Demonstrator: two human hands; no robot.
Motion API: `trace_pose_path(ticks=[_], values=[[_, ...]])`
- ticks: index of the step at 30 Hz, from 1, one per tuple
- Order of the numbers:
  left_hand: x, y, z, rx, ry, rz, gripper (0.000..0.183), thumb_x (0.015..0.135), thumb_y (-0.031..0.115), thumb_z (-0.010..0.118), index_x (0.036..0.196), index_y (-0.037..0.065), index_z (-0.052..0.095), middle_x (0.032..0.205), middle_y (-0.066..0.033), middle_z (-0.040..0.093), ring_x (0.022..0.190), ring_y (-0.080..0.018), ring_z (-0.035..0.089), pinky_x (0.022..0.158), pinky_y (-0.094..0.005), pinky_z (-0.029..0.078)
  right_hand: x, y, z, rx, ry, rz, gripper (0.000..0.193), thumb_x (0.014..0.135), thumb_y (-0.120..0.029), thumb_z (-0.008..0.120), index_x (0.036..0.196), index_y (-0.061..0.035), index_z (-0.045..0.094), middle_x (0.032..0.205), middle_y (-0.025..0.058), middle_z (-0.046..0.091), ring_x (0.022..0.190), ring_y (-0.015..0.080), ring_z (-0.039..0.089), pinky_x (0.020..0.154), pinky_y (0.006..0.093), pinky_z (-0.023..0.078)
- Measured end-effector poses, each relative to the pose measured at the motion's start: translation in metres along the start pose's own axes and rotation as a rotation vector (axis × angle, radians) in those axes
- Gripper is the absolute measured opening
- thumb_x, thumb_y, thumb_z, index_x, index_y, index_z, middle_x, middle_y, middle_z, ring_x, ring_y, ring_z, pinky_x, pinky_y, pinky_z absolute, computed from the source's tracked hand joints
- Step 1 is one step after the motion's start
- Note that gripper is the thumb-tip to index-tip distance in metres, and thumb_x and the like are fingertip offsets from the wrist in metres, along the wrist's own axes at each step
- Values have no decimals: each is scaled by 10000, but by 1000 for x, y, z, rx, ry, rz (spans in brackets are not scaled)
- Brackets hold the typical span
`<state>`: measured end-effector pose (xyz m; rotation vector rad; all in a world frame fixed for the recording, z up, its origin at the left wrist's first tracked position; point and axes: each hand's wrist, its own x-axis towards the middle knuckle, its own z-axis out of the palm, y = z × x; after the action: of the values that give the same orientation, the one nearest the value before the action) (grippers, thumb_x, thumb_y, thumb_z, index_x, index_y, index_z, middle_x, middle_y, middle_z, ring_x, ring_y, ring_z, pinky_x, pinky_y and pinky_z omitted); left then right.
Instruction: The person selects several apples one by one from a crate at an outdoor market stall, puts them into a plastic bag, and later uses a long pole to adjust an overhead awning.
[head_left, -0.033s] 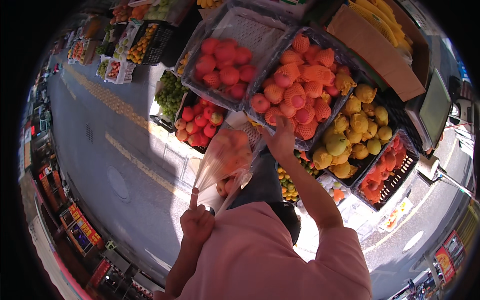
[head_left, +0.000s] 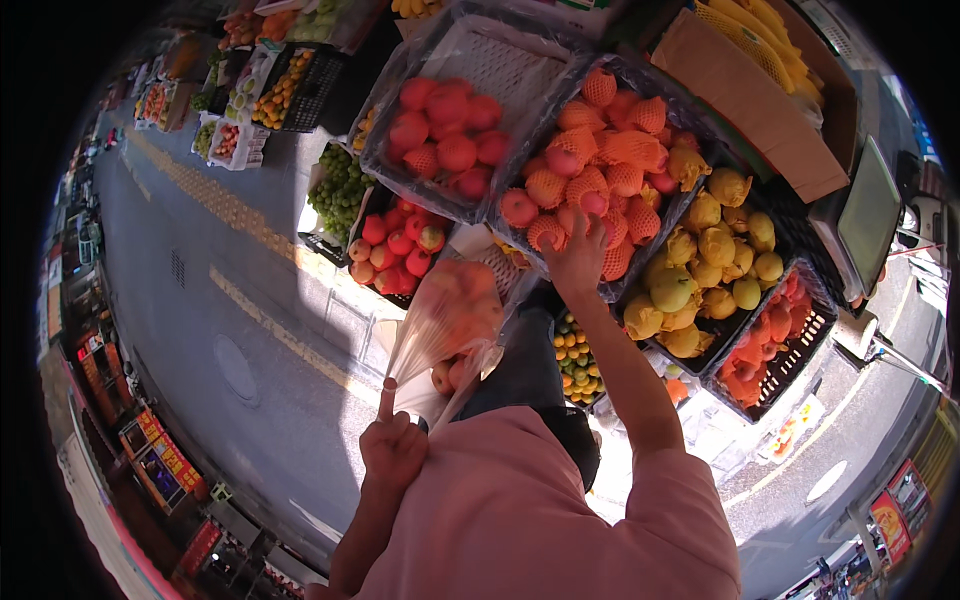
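Note:
My left hand point(head_left: 393, 445) is closed on the neck of a clear plastic bag point(head_left: 450, 315) with several orange-red fruits inside, and its index finger points up. The bag hangs in front of my pink shirt. My right hand point(head_left: 578, 255) reaches forward into a black crate point(head_left: 690, 115) of peaches in orange foam nets point(head_left: 590, 165). Its fingers lie spread on a pinkish peach point(head_left: 596, 204) near the crate's front edge. The back of the hand hides whether it grips that fruit.
The sloped stall holds more crates: red fruit point(head_left: 450, 120), yellow knobbly fruit point(head_left: 710, 260), red apples point(head_left: 400, 245), green grapes point(head_left: 338, 185), small oranges point(head_left: 575, 350) and a red-fruit basket point(head_left: 765, 350). A cardboard box of bananas point(head_left: 760, 90) and a scale point(head_left: 868, 225) stand right. Grey pavement point(head_left: 200, 300) lies left.

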<state>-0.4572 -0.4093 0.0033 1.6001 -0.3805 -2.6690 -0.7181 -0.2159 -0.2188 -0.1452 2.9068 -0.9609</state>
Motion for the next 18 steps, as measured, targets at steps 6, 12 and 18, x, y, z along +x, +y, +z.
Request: trace_pose_path(ticks=[6,12,18], values=[[1,-1,-11,210,10,18,563,803,21,449,1329,223,454,584,36,271,478,-113,249,479,-263,271,73,78,17,-37,-195,4,779,664,-305,761,1331,-109,411,1228,241,441,1141,431,447,900,472,442],[4,-1,-4,15,-15,-53,561,809,14,450,1332,214,460,578,35,275,470,-108,256,487,-263,271,84,106,-19,-25,18,374,816,649,-371,725,1341,-99,389,1234,219,469,1103,404,507,886,455,467],[13,-1,5,81,-45,-75,533,804,46,448,1314,196,491,552,31,271,466,-96,242,502,-262,262,85,162,-3,554,-81,439,599,781,-460,602,1228,-75,496,953,161,616,777,308,604,685,386,494]])
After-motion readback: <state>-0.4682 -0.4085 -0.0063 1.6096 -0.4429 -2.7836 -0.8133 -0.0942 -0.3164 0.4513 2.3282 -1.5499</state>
